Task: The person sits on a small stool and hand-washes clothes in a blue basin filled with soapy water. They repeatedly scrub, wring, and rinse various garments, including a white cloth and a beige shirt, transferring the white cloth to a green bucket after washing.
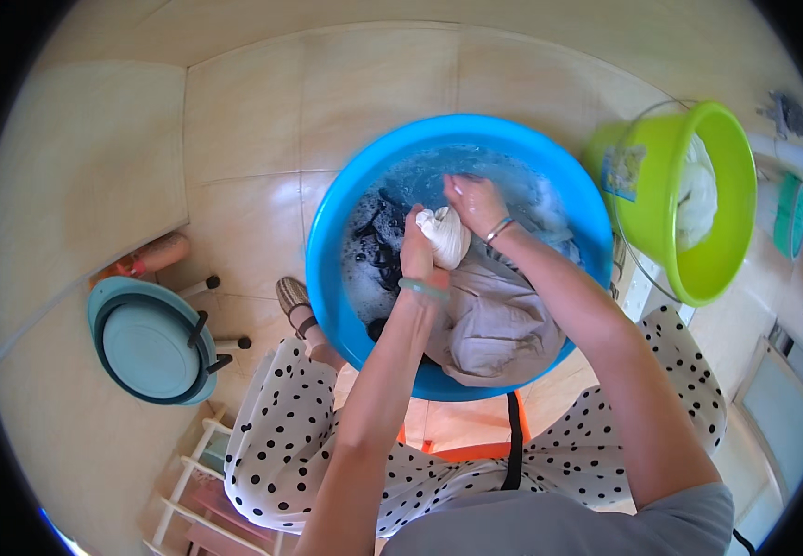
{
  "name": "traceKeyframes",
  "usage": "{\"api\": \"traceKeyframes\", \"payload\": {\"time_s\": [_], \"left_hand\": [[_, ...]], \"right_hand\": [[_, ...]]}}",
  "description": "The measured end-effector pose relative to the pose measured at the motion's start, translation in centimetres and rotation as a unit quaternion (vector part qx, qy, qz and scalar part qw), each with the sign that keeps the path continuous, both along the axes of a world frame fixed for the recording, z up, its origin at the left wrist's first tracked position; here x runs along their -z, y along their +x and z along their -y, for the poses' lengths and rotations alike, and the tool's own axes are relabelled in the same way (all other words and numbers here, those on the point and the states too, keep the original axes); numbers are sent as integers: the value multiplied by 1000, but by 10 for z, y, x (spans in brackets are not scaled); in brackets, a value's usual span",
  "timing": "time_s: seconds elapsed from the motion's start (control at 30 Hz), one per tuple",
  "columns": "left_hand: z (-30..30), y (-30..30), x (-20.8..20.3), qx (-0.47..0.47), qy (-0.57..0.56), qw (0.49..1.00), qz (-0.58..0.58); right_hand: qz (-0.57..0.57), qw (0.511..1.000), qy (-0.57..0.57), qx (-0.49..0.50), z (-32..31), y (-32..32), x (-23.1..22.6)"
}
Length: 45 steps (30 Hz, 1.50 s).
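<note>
Readable text: none. One label in view — on the outer wall of the lime-green bucket (590,153), well off to the right of your right hand (476,206) and a touch farther forward from you, past the rim of the blue basin (327,199). Label (626,167) sits on the side of the bucket facing your hands, tilted along with it. Roughly four-sided; pale, mottled patch in the middle, blue showing along its lower part. The bucket's thin wire handle (626,243) runs close by or across it, cannot tell which. Any print on it is too small and soft to make out — wording and numbers unreadable to you from here.
</note>
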<state>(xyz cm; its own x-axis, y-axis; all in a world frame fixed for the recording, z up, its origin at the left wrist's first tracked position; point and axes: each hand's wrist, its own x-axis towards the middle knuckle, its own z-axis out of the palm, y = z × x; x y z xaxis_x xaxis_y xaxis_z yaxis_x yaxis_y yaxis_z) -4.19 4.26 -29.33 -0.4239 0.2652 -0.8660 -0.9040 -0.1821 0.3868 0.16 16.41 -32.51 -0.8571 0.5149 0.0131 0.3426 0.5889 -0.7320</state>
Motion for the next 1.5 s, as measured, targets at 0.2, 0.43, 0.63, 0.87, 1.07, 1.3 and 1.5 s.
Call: {"api": "traceKeyframes", "payload": {"time_s": [0.2,0.43,0.63,0.87,1.07,1.3,1.5], "left_hand": [[60,-26,53,107,104,985,-86],[6,-19,13,79,168,979,79],[-3,-23,-11,55,330,929,156],[-18,17,6,-96,609,783,-85],[-1,11,-18,11,114,993,28],[60,-5,53,92,131,976,-149],[22,-14,8,267,123,943,-157]], "right_hand": [[70,997,13,-18,13,15,11],[184,982,-11,-42,20,0,-4],[-74,982,-104,-138,87,22,-132],[-119,990,53,-59,60,-10,-116],[81,996,38,2,-21,12,2],[93,993,10,-72,11,31,5],[246,964,-97,17,8,3,10]]}}
